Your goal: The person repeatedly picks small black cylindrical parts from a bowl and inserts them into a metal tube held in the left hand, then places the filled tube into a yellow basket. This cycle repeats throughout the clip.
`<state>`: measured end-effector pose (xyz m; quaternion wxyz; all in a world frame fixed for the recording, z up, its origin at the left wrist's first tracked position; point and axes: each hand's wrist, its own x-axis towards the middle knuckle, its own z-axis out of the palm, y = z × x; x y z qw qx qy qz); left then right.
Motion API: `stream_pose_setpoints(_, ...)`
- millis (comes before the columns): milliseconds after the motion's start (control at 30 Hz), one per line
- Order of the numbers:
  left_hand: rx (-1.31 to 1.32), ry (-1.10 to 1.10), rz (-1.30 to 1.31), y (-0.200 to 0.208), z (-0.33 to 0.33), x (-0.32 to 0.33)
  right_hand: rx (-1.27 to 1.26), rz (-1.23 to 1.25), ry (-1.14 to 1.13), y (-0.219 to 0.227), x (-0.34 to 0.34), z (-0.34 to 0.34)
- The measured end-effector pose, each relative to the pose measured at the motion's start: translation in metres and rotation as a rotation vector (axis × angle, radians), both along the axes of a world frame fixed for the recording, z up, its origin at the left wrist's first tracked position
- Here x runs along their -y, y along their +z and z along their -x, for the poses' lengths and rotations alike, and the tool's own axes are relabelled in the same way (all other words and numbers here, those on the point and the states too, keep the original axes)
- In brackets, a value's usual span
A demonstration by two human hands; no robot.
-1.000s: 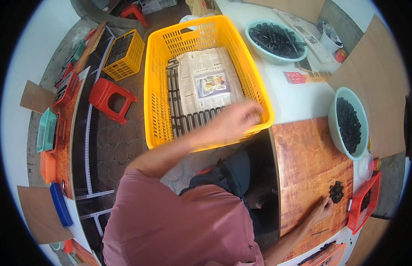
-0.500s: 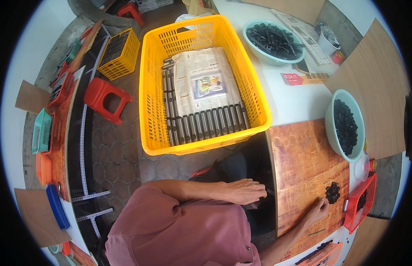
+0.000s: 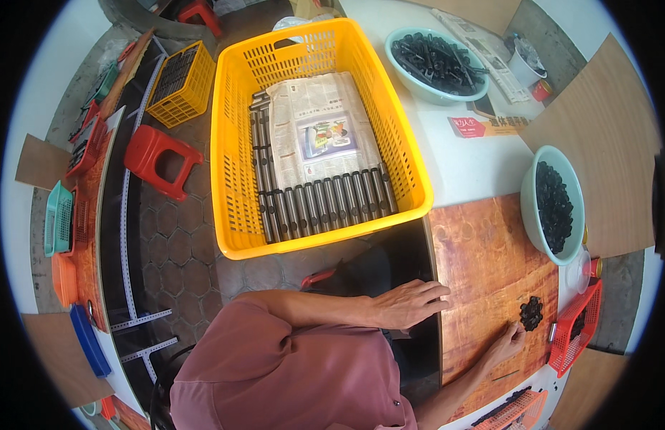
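My left hand [image 3: 411, 304] hangs at the left edge of the wooden board [image 3: 465, 261], back upward, with its fingers stretched toward the board; its palm is hidden. Over the board, my right hand [image 3: 507, 342] has its fingers bent together beside a small pile of black pieces [image 3: 531, 313]. Whatever lies between those fingertips is too small to make out. A thin dark stick [image 3: 504, 374] lies on the board close to my right forearm.
A yellow crate [image 3: 321, 240] ahead holds metal tubes [image 3: 325, 204] and newspaper [image 3: 293, 104]. Pale green basins of black parts [image 3: 436, 63] [image 3: 554, 208] stand at the right. Red baskets [image 3: 576, 344] [image 3: 522, 412] edge the board. A red stool [image 3: 157, 161] stands on the floor.
My left hand has moved slightly right and up to the board's edge. My right hand remains beside the pile. The whole view has shifted a little.
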<state>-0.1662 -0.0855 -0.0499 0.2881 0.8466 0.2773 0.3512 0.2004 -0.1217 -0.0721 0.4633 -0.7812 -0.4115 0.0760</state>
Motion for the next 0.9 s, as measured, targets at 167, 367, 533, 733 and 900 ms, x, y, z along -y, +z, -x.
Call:
stream_pose_setpoints(167,-0.008,-0.002,-0.005,-0.004,0.003,-0.002,-0.034,-0.065,0.031,-0.011,0.002,-0.008)
stream_pose_setpoints(367,-0.022,-0.003,0.001,-0.006,0.002,-0.002,-0.029,-0.064,0.047,-0.011,0.002,-0.008)
stream_pose_setpoints(533,-0.028,0.004,-0.021,-0.006,0.002,-0.001,-0.036,-0.067,0.044,-0.009,0.002,-0.006)
stream_pose_setpoints(733,-0.048,-0.011,-0.006,-0.005,0.002,0.000,-0.034,-0.071,0.026,-0.007,0.001,-0.001)
stream_pose_setpoints(900,-0.047,-0.009,-0.011,-0.005,0.002,0.000,0.008,-0.028,0.014,-0.002,0.001,0.000)
